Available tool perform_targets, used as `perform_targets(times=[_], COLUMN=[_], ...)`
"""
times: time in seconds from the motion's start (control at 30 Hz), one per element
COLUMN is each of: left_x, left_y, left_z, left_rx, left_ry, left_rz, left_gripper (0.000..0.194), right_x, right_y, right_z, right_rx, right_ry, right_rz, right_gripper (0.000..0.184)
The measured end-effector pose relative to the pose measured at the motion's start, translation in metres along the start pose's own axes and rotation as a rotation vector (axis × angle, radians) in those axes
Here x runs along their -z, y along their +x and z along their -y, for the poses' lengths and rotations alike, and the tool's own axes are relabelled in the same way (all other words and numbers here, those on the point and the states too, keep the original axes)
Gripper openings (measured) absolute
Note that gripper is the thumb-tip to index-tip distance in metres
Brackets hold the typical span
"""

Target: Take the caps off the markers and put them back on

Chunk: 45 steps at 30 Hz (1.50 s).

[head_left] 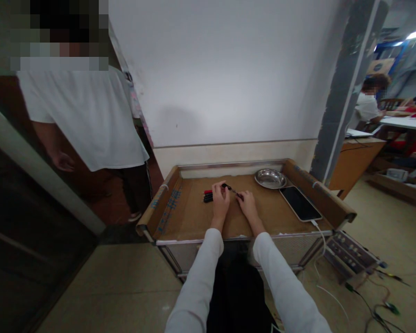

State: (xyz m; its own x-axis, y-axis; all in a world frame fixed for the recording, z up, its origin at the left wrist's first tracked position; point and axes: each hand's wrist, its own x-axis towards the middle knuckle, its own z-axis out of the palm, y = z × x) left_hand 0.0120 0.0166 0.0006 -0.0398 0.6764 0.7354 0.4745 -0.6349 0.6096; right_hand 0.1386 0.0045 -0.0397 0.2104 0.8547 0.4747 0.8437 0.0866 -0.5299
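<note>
Over the cardboard-lined cart top (190, 217), my left hand (221, 199) is closed, fingertips pinching the dark end of a small dark piece with a thin chain-like middle (231, 189). My right hand (247, 204) pinches the other end, at its right. The piece spans the gap between both hands; its exact kind is too small to make out. Just left of my left hand lie several short black sticks (208, 198) and a red one (207, 191), partly hidden by that hand.
A round metal dish (270, 178) sits at the back right, with a phone (301, 203) and its white cable (321, 236) in front of it. Rolled cardboard edges (159, 203) border the cart. A person (86, 115) stands at left. An electrical box (353, 254) with wires is on the floor.
</note>
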Motion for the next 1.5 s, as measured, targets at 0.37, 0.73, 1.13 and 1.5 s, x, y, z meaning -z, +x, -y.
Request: perform_targets(times=[0.37, 0.73, 1.13, 1.5], left_x=[-0.009, -0.013, -0.013, -0.01], left_y=[-0.002, -0.006, -0.007, -0.006], left_z=[0.014, 0.006, 0.002, -0.002], left_rx=[0.061, -0.053, -0.085, -0.078], left_ry=[0.218, 0.618, 0.604, 0.667], left_rz=[0.319, 0.392, 0.506, 0.502], left_gripper=[0.008, 0.026, 0.015, 0.021], right_x=[0.005, 0.007, 0.01, 0.014], right_y=[-0.004, -0.005, -0.004, -0.009], right_z=[0.003, 0.007, 0.01, 0.019], right_rx=[-0.002, -0.014, 0.001, -0.052], right_ry=[-0.037, -0.059, -0.11, -0.219], right_rz=[-0.067, -0.071, -0.009, 0.001], right_gripper=[0.031, 0.027, 0.028, 0.031])
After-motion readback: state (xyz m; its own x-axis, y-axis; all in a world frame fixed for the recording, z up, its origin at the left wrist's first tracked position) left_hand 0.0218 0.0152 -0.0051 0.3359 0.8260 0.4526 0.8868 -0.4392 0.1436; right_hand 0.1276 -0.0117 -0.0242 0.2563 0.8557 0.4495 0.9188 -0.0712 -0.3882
